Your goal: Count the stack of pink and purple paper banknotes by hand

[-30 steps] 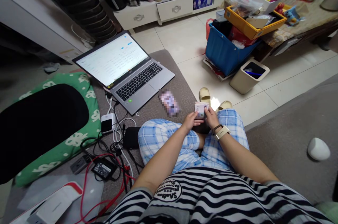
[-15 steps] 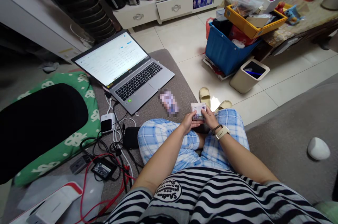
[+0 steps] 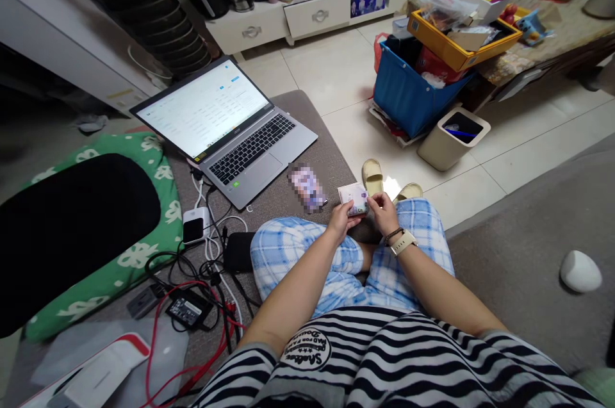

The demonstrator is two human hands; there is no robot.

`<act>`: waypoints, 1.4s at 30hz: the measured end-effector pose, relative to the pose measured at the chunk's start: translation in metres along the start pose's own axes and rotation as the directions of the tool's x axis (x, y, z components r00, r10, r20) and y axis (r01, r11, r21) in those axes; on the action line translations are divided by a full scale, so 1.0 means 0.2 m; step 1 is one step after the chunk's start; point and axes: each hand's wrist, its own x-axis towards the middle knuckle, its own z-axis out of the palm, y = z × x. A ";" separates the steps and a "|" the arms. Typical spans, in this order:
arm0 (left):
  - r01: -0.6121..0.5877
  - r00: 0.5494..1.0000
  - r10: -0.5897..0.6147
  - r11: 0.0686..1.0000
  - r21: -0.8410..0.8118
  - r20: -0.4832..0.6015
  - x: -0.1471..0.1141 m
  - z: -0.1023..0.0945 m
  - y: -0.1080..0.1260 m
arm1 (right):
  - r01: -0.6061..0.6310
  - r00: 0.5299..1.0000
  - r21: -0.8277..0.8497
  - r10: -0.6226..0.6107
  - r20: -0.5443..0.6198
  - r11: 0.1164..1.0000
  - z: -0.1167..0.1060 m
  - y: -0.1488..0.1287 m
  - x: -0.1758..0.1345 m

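Observation:
A small stack of pale pinkish-purple banknotes is held above my crossed legs. My left hand grips its lower left side, thumb on top and fingers underneath. At the right edge, my right hand has thumb and forefinger pinched together on the notes; its other fingers are curled. A blurred-out phone-sized rectangle lies on the grey seat, left of the stack. Beyond it stands an opened laptop with a lit screen.
Tangled cables, a power adapter and a white device lie to the left, near a green cushion. On the floor ahead are slippers, a beige bin and a loaded blue box.
The banknotes have shifted slightly left and tilted. My right hand has moved from gripping their right side to pinching the edge with its fingertips.

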 end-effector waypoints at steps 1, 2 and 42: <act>0.002 1.000 -0.002 1.000 -0.002 0.006 0.00 0.00 0.00 | -0.004 1.000 -0.004 0.004 0.013 1.000 0.00 -0.01 0.00; 0.004 1.000 -0.004 1.000 -0.006 0.013 0.00 0.00 0.00 | -0.012 1.000 -0.009 0.012 0.022 1.000 0.00 -0.01 0.00; 0.079 0.996 -0.082 0.991 -0.109 -0.029 0.04 -0.01 0.00 | 0.057 0.993 0.129 -0.069 0.092 0.990 0.00 -0.06 -0.03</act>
